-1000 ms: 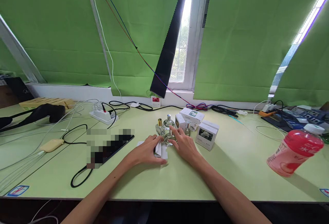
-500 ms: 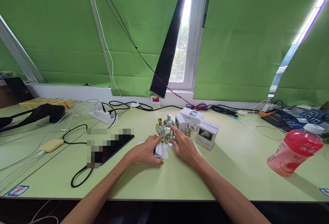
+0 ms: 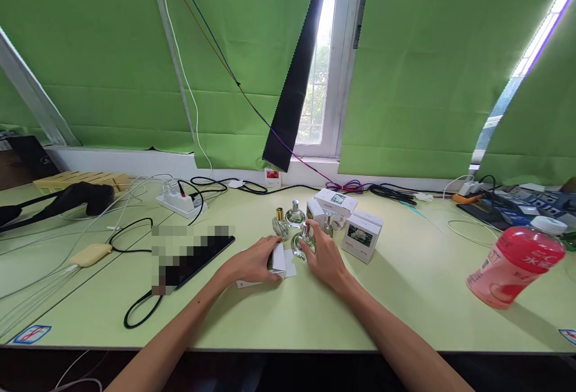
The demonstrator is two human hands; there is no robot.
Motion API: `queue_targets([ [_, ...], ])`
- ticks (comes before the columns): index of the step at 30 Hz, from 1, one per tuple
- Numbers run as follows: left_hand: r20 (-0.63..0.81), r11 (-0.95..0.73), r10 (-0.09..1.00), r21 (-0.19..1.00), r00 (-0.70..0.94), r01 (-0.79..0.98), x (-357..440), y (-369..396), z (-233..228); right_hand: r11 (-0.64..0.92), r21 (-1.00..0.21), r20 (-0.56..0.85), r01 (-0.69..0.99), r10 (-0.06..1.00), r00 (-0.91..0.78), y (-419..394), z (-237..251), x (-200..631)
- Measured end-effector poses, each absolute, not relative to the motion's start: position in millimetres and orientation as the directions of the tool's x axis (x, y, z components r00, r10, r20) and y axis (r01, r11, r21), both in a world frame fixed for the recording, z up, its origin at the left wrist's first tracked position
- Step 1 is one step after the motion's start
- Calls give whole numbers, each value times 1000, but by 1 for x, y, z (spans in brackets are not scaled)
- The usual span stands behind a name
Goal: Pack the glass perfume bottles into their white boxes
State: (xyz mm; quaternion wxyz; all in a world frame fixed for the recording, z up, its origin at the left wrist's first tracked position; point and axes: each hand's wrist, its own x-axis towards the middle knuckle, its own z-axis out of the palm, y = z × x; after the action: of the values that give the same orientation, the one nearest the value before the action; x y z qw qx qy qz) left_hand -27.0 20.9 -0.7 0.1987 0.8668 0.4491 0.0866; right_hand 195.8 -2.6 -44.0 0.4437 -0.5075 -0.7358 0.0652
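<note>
My left hand (image 3: 255,261) is wrapped over a white carton (image 3: 278,258) lying on the table, with thumb and fingers on its sides; its flap points right. My right hand (image 3: 327,255) grips a clear glass perfume bottle (image 3: 299,244) with a silver cap, thumb and fingers at its right side. Just behind stand a gold-capped bottle (image 3: 279,224) and a round silver-capped bottle (image 3: 295,215). Another silver-capped bottle (image 3: 329,224) is partly hidden behind my right hand. White cartons with flower pictures stand there too, among them the upright box (image 3: 362,236) and the lying box (image 3: 336,201).
A black phone-like slab (image 3: 204,263) lies left of my hands, partly blurred out. Behind it is a white power strip (image 3: 180,203) with cables. A pink drink bottle (image 3: 515,263) stands at the right. Cable coils (image 3: 391,192) run along the wall.
My left hand has drawn slightly back, and more of the white carton shows. My right fingers have closed in on the clear bottle, which has shifted slightly right.
</note>
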Motion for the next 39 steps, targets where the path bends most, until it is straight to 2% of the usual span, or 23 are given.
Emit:
queue_targets([
  [6,50,-495,847,438,530,750,-27,19,-4,452,-663,598,597,799,59,1,-48,195],
  [13,143,-512,848,469,510,720,-24,15,-10,342,-775,512,531,832,212,-4,-40,191],
  [24,273,-532,846,485,457,695,-13,7,-12,277,-888,389,366,878,279,-8,-37,188],
  [39,333,-533,846,525,416,664,-8,9,-21,216,-955,273,202,907,319,-3,-41,189],
])
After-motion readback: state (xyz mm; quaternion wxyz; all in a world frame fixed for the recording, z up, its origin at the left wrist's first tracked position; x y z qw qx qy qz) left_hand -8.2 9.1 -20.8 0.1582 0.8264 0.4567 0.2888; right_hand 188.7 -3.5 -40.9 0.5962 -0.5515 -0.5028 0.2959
